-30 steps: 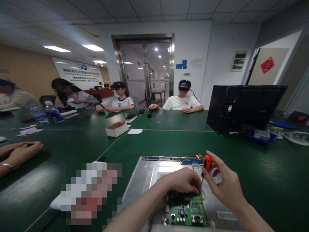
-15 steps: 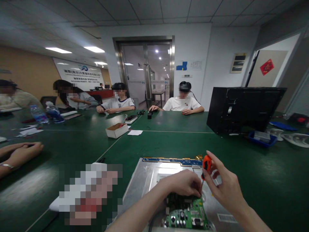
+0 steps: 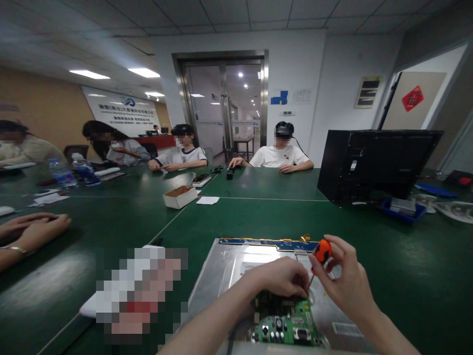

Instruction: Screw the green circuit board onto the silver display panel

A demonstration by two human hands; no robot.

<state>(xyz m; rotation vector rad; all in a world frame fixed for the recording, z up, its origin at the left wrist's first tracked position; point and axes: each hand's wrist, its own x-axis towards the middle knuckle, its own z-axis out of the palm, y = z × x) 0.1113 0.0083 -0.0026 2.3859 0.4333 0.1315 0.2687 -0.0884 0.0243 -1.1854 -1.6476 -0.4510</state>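
Note:
My right hand (image 3: 347,276) pinches the orange and black handle of a screwdriver (image 3: 323,251). The thin shaft slants down toward the fingertips of my left hand (image 3: 285,277), which are pressed together over the top right corner of a green circuit board (image 3: 275,329). Whatever those fingers grip is hidden, and so is the screwdriver's tip. Under the board lies a silver metal panel (image 3: 216,268), with a narrow blue circuit strip (image 3: 258,244) along its far edge. A flat cable (image 3: 302,254) runs off the strip beside my right hand.
A black monitor (image 3: 373,165) stands at the right behind a blue tray (image 3: 402,211). Further off on the green table (image 3: 254,214) sits a white box (image 3: 180,198). Another person's hands (image 3: 40,229) rest at the left. Several people sit around the table.
The screwdriver handle has tipped to the right and slightly down, and my right hand's fingers have turned with it. My left hand stays at the board's corner.

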